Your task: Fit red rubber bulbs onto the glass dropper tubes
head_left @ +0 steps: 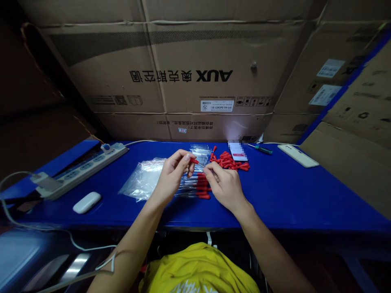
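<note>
My left hand is raised over the blue table, its fingers pinched on a small red cap. My right hand meets it from the right, fingers closed on a thin clear tube whose end points at the cap. Under both hands lies a row of clear tubes with red caps. A heap of loose red caps sits just beyond my right hand. More clear tubes lie behind the hands.
Clear plastic bags lie to the left. A power strip and a white case sit at the far left. A screwdriver, a white card and a white remote lie at the back right. Cardboard boxes wall the table.
</note>
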{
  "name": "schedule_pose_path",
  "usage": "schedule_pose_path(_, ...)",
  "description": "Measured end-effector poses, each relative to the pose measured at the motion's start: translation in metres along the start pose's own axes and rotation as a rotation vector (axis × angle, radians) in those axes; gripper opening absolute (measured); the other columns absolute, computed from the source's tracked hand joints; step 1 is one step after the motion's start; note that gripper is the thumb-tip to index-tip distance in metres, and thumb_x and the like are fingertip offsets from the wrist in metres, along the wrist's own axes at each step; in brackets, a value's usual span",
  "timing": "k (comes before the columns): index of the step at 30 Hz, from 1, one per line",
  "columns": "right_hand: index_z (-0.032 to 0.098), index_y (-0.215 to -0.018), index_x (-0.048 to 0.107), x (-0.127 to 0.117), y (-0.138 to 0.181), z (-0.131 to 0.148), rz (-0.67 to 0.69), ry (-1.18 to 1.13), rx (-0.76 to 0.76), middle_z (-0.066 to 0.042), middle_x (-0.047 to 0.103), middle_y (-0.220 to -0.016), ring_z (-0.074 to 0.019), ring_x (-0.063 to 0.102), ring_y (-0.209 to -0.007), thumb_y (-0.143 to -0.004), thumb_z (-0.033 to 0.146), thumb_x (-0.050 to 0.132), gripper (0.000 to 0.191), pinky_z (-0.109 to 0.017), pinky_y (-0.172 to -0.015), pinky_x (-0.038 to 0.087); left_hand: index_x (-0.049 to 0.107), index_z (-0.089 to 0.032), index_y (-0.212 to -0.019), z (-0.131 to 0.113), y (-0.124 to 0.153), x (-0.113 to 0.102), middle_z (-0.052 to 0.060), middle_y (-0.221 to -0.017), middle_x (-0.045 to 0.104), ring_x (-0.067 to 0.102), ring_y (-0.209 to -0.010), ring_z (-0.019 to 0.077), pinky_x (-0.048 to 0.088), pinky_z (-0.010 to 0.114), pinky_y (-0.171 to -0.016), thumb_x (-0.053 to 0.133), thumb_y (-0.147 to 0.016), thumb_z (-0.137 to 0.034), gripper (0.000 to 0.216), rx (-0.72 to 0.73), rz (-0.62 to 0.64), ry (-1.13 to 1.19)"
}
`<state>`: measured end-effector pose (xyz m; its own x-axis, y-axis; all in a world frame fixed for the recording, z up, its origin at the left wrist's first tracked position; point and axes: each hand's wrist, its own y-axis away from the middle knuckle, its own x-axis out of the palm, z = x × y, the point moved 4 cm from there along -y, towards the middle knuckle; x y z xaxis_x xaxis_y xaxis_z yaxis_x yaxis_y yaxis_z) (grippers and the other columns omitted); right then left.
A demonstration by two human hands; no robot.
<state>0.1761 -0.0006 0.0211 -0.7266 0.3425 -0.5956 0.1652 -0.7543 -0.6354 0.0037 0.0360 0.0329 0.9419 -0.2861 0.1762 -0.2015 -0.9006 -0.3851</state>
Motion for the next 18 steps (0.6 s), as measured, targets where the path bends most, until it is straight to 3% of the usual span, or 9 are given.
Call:
schedule_pose_path(4, 0.021, -0.098, 0.071, -0.0019, -0.002, -0.0021, 0.031, -0.147, 0.029, -0.002, 0.072, -0.075, -0.0168, 0.067, -0.065, -0.114, 0.036, 0.044, 0.035, -0.026, -0.064, 0.038, 0.073, -0.017, -0.101, -0.0064, 0.0002, -0.0008, 0.0, -0.075, 0.063, 0.055, -0.065, 0.0103, 0.046, 0.022, -0.063, 0.072, -0.102, -0.047, 0.03, 0.057, 0.013, -0.067)
schedule_pose_path(7, 0.021, -0.097, 0.072, -0.0026, -0.0032, -0.0046, 0.043, -0.236, 0.045, -0.001, 0.072, -0.076, -0.0155, 0.063, -0.063, -0.112, 0.036, 0.05, 0.031, -0.026, -0.064, 0.039, 0.076, -0.016, -0.106, -0.0086, 0.0003, -0.0016, 0.0, -0.074, 0.063, 0.056, -0.066, 0.0115, 0.047, 0.024, -0.065, 0.067, -0.105, -0.048, 0.033, 0.067, 0.029, -0.164)
schedule_pose_path(13, 0.02, -0.096, 0.073, -0.0019, -0.0027, -0.0073, 0.029, -0.222, 0.028, 0.0, 0.065, -0.07, -0.0142, 0.054, -0.056, -0.111, 0.036, 0.053, 0.029, -0.027, -0.062, 0.037, 0.078, -0.017, -0.107, -0.0052, -0.0002, -0.0036, 0.0, -0.072, 0.063, 0.057, -0.064, 0.0115, 0.047, 0.024, -0.064, 0.066, -0.105, -0.048, 0.034, 0.121, 0.008, -0.287)
schedule_pose_path(18, 0.021, -0.097, 0.074, -0.0023, -0.0029, -0.0051, 0.025, -0.182, 0.0, -0.003, 0.073, -0.079, -0.0157, 0.06, -0.061, -0.111, 0.035, 0.052, 0.03, -0.027, -0.065, 0.038, 0.076, -0.017, -0.101, -0.0063, -0.0002, -0.002, 0.0, -0.07, 0.063, 0.056, -0.061, 0.0105, 0.046, 0.022, -0.059, 0.067, -0.104, -0.046, 0.031, 0.177, -0.009, -0.324)
